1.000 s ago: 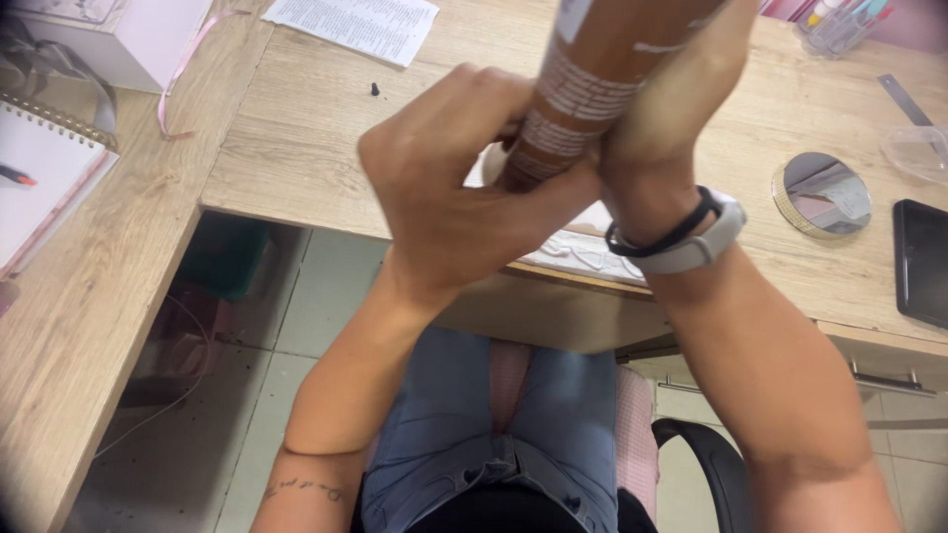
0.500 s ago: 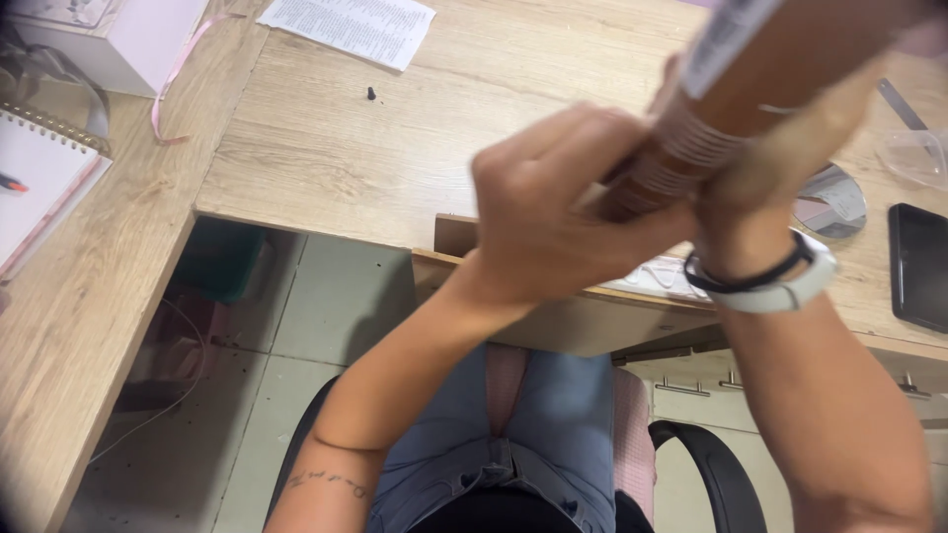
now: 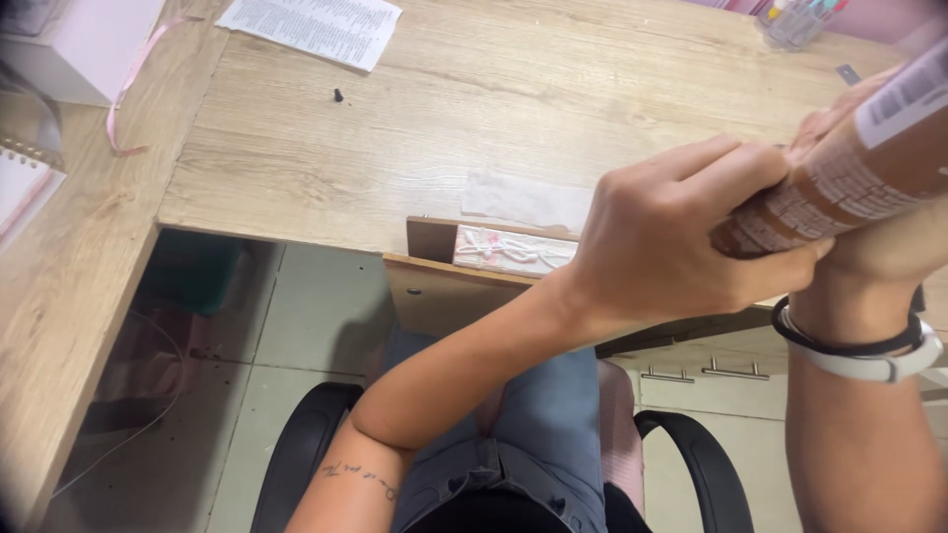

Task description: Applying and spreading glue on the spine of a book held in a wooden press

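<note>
We are seated at a wide wooden desk [image 3: 474,109], its pale grain filling the upper part of our view, and we look down past its front edge to the tiled floor and the black arms of our chair [image 3: 296,454] below. A drawer [image 3: 464,266] stands pulled partly out under the desk edge, and inside it we see a flat pink and white box [image 3: 513,249] with raised decoration. On the desktop just behind the drawer lies a thin white strip of tissue [image 3: 523,200]. Further back sits a printed sheet of paper [image 3: 311,25], near it a tiny dark speck of a thing [image 3: 339,96], and at the far left a white box [image 3: 89,44] with a pink ribbon [image 3: 123,109] trailing off it. Up in the far right corner a clear cup of pens [image 3: 800,20] shows.

Now to the work in hand, which sits high at the right, above the desk and close to the camera. We hold a brown tube [image 3: 849,173] with a white label at its upper end, tilted up towards the right. Our left hand [image 3: 681,237] wraps round its lower end, fingers curled tight and thumb pressed underneath. Our right hand [image 3: 879,247] grips from behind, mostly hidden by the tube, closed as far as we can tell, with a white band and a dark band on the wrist [image 3: 859,350]. We judge the tube is being worked at its lower end; whether a cap is on or off we cannot tell, and nothing has come out onto the desk yet
</note>
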